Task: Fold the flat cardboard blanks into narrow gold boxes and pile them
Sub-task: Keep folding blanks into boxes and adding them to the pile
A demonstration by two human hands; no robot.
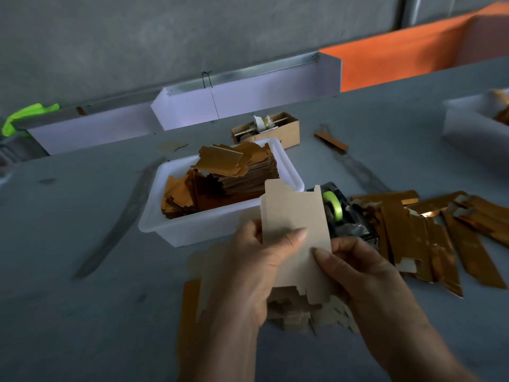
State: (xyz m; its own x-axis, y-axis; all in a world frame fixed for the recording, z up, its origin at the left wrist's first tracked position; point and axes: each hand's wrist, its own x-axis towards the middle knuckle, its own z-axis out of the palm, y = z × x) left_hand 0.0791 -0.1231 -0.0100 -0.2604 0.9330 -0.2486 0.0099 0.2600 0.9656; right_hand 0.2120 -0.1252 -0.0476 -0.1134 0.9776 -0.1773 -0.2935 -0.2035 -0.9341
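I hold one flat cardboard blank (296, 216) upright in front of me, its plain beige side facing me. My left hand (256, 274) pinches its left edge, thumb lying across the face. My right hand (355, 271) pinches its lower right edge with the thumb on the face. Under my hands lies a loose stack of more beige blanks (300, 312). A white plastic tub (192, 230) behind holds a thick stack of gold blanks (234, 177). Folded narrow gold boxes (440, 235) lie piled on the table to the right.
A black tape dispenser with a green roll (334, 208) sits between the tub and the gold boxes. A small brown carton (275, 130) stands behind the tub. White trays line the grey table's far edge (242, 103), and another white tub (473, 122) is at far right.
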